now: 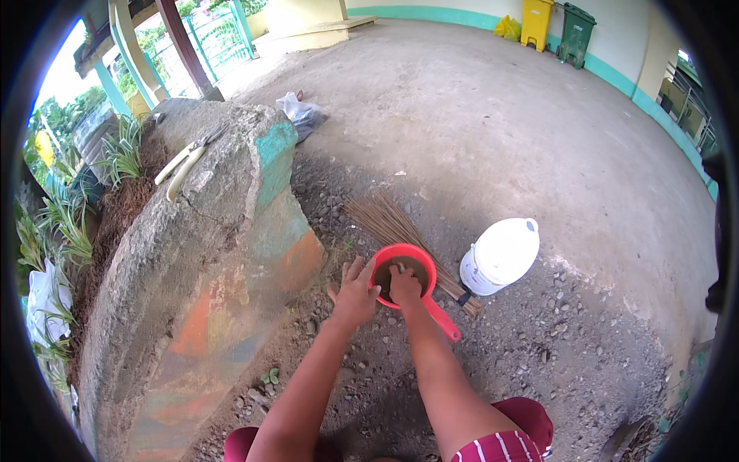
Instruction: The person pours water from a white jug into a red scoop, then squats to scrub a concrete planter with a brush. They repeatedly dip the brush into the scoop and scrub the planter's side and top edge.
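A red plastic dipper (pixel 431 264) stands on the gravelly ground, its handle pointing down and right. Murky brown water (pixel 417 266) fills part of it. My right hand (pixel 406 287) reaches inside with the fingertips in the water. Something small and pale shows by those fingers, but I cannot tell what it is or whether they hold it. At the dipper's left rim is my left hand (pixel 355 294), its fingers spread along the outside and its thumb over the edge. Behind the dipper lies a stick broom (pixel 384 216), its bound end partly hidden.
A white lidded plastic bucket (pixel 499 257) stands right of the dipper. Left rises a painted concrete planter wall (pixel 231 277), with pruning shears (pixel 187 161) on top. Beyond it lies a plastic bag (pixel 303 114). Yellow (pixel 536 23) and green (pixel 574 34) bins stand against the far wall.
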`<state>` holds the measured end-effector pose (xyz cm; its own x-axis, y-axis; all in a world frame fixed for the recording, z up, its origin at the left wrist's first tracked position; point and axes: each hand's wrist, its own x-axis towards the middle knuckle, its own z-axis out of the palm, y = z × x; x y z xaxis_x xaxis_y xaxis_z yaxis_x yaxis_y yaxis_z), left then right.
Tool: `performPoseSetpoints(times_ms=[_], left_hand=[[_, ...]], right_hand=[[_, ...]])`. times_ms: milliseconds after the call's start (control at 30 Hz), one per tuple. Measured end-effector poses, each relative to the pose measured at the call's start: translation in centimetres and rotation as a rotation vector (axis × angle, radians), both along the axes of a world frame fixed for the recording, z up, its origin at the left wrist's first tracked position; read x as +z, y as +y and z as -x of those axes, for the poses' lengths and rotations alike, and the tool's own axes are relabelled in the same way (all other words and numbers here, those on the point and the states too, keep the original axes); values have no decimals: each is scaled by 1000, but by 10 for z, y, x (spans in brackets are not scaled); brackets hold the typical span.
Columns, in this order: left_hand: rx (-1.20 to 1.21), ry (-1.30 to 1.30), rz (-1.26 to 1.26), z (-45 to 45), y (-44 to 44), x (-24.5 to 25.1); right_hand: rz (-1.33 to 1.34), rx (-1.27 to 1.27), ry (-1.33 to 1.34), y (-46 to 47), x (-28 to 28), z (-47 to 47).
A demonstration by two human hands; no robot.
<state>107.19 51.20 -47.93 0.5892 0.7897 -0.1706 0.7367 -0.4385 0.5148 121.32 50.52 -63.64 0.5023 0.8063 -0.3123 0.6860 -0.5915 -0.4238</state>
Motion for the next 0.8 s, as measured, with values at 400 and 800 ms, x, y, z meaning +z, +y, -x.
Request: performPoseSetpoints(times_ms=[400,800], left_hand=[[-4,-26,-607,76,8,121],[374,380,-864,203,56,219]], right_hand=[[-515,-93,338,22,179,13],[-1008,264,-372,101,359,145]])
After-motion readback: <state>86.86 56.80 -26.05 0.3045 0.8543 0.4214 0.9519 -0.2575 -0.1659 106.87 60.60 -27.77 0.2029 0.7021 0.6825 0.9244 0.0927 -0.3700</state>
